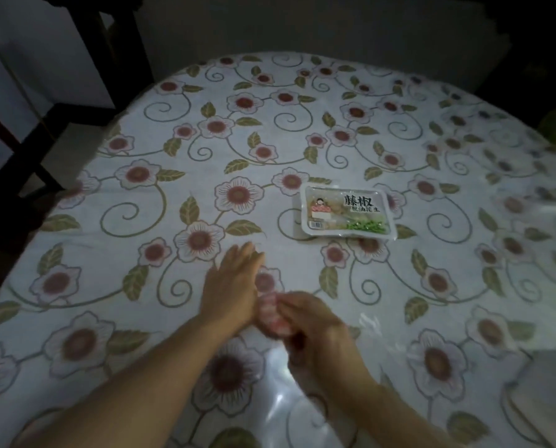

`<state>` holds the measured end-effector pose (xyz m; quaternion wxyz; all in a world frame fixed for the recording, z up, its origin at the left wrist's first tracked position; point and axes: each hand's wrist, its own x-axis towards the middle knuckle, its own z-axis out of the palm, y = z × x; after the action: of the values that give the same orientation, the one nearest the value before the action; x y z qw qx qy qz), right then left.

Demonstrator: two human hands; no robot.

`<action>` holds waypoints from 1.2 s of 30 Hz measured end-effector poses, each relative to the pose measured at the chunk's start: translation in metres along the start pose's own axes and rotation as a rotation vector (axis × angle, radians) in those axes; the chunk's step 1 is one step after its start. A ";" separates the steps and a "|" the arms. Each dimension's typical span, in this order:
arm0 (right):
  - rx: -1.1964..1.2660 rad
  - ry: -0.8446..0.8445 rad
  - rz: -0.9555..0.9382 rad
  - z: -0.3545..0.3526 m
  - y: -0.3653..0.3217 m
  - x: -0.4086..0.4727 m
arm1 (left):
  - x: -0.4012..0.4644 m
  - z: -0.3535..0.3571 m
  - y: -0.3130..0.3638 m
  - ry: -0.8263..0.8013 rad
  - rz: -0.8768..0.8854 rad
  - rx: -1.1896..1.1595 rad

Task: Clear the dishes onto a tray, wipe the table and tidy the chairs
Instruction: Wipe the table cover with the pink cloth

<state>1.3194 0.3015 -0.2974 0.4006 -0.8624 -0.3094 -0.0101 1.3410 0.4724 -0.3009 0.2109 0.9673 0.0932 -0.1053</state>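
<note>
A round table under a flowered plastic cloth fills the view. My left hand lies flat on the cloth with its fingers straight, pointing away from me. Right beside it, my right hand holds a small pink and white striped cloth bunched in its curled fingers, pressed against the table. The cloth touches the edge of my left hand. A sealed white snack packet with printed characters lies flat a little beyond my hands, to the right.
A dark wooden chair stands off the table's far left edge. At the lower right, a pale flat object overlaps the table edge; it is too dim to identify. The room around is dark.
</note>
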 end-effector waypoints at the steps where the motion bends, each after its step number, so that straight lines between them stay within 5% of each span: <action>1: 0.038 0.081 0.091 -0.012 -0.002 0.001 | -0.005 0.008 0.007 -0.009 0.011 -0.011; 5: -0.168 0.269 0.349 -0.078 0.037 -0.014 | -0.007 0.025 0.009 0.008 0.013 -0.015; 9: -0.369 0.076 0.564 -0.104 0.110 -0.020 | -0.005 0.030 0.004 -0.033 0.010 -0.020; 12: -0.406 0.088 0.485 -0.082 0.112 -0.029 | -0.005 0.029 0.004 -0.060 -0.008 -0.032; 16: -0.111 0.057 0.200 -0.032 0.038 -0.064 | -0.005 0.030 0.005 -0.062 -0.021 -0.027; 20: -0.033 -0.167 0.017 -0.010 0.011 -0.117 | -0.012 0.024 0.021 -0.031 -0.055 0.036; 23: 0.058 -0.014 0.234 -0.056 0.036 -0.110 | -0.031 0.033 0.046 0.006 -0.030 0.012; 27: -0.244 0.113 0.596 -0.127 0.103 -0.077 | -0.047 0.055 0.058 -0.034 0.020 -0.046; 32: -0.457 0.064 0.216 -0.073 0.071 -0.111 | -0.044 0.062 0.053 -0.048 0.021 -0.095; 36: -0.103 -0.173 0.026 -0.031 0.012 -0.171 | -0.045 0.051 0.057 -0.102 0.020 -0.114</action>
<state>1.1951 0.1845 -0.3296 0.3277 -0.8834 -0.3307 0.0540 1.3021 0.3935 -0.3131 0.2712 0.9481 0.0783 -0.1467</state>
